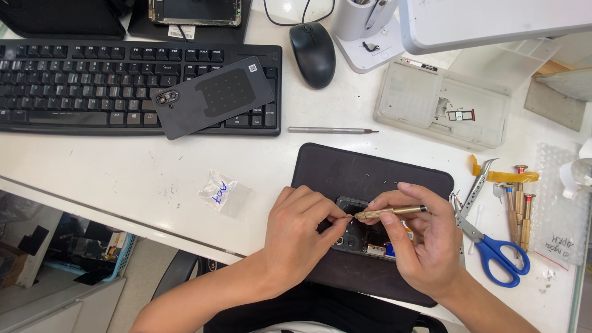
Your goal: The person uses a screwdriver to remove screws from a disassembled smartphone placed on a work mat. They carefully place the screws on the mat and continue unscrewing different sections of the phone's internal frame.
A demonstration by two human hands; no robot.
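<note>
On the dark work mat (pixel 345 169) at the counter's (pixel 111 179) near edge, the left hand (pixel 302 231) steadies the opened, fragile-looking smartphone (pixel 361 237) by its rim while the right hand (pixel 419 240) pinches a slim brass-coloured screwdriver (pixel 388 213), likely light and stiff, near its tip.

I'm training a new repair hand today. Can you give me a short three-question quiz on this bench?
1. Which hand holds the brass screwdriver?
2. True or false: the phone back cover lies on the keyboard.
3. What lies right of the dark mat: a) blue scissors, b) the mouse, c) a cup?

Key: 1 right; 2 true; 3 a.
</note>
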